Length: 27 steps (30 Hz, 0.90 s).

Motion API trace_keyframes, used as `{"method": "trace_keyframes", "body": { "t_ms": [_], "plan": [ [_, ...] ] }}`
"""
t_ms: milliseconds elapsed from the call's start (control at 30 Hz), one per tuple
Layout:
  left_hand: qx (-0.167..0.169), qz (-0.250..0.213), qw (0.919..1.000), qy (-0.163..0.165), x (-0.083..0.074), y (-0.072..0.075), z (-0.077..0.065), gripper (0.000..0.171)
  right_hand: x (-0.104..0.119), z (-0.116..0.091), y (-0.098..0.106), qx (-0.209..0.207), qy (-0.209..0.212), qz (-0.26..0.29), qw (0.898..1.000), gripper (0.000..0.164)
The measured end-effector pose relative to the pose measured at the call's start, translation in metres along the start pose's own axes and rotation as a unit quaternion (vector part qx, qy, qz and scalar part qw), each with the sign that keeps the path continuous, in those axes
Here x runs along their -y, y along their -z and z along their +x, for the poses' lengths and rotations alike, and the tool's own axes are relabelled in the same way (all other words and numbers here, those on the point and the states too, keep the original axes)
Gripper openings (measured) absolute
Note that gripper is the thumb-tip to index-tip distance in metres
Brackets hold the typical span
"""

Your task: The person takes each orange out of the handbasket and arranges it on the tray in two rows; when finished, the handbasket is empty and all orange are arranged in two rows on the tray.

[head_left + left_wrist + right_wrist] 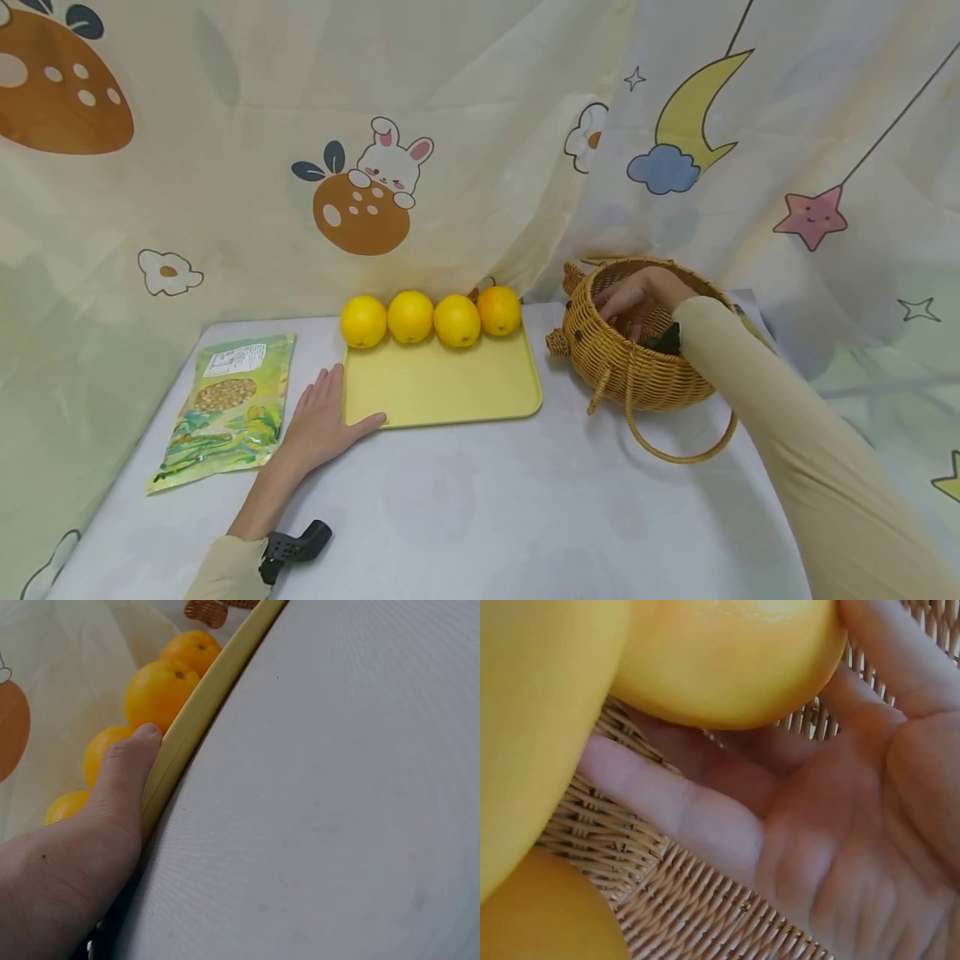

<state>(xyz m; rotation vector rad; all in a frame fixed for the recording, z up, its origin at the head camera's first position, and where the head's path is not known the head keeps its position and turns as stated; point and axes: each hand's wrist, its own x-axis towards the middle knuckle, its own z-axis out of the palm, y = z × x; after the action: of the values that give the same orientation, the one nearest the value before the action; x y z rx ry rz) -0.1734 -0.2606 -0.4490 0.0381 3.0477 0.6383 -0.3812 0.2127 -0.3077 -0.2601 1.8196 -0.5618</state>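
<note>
My left hand (pixel 322 421) rests at the left end of a yellow tray (pixel 442 387), its fingers straight along the side and the thumb over the front rim. A row of oranges (pixel 410 317), several in all, lines the tray's back edge. To the right stands a wicker basket (pixel 652 383) shaped like an animal, and my right hand (pixel 637 296) reaches down into it. Inside, as the right wrist view shows, thumb and fingers curl round an orange (pixel 727 667). Two more yellow-orange fruits, a near one (pixel 540 727) and a lower one (pixel 547 915), partly show there.
A green and yellow printed bag (pixel 225 408) with a clear window lies flat left of my left hand. The basket's loop handle (pixel 678 460) hangs down in front onto the white tabletop (pixel 480 508). Patterned cloth (pixel 480 125) hangs behind the table.
</note>
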Motion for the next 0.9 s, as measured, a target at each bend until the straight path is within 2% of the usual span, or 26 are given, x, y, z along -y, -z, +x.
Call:
{"method": "trace_keyframes", "body": {
  "t_ms": [267,400,500,600,800,900],
  "plan": [
    [-0.002,-0.007,1.0,-0.003,0.0,0.001,-0.001,0.122,-0.015,0.006,0.009,0.016,0.022,0.044,0.999,0.069],
    [-0.005,-0.008,0.9999,-0.004,0.001,-0.001,-0.001,0.122,-0.021,-0.001,0.01,-0.011,0.021,0.053,0.998,0.073],
    [-0.001,-0.01,0.9999,-0.003,0.001,-0.004,0.0,0.123,-0.028,-0.014,0.011,-0.052,0.029,0.046,0.997,0.075],
    [0.001,-0.01,0.9999,-0.002,0.0,-0.006,0.0,0.123,-0.038,-0.031,0.013,-0.094,0.059,0.05,0.993,0.072],
    [-0.001,-0.007,0.9999,-0.007,0.0,-0.002,0.0,0.123,-0.049,-0.074,0.014,-0.15,0.139,0.096,0.974,0.057],
    [-0.002,-0.006,0.9999,-0.008,0.002,0.0,0.0,0.123,-0.051,-0.093,0.008,-0.166,0.186,0.089,0.964,0.05]
  ]
}}
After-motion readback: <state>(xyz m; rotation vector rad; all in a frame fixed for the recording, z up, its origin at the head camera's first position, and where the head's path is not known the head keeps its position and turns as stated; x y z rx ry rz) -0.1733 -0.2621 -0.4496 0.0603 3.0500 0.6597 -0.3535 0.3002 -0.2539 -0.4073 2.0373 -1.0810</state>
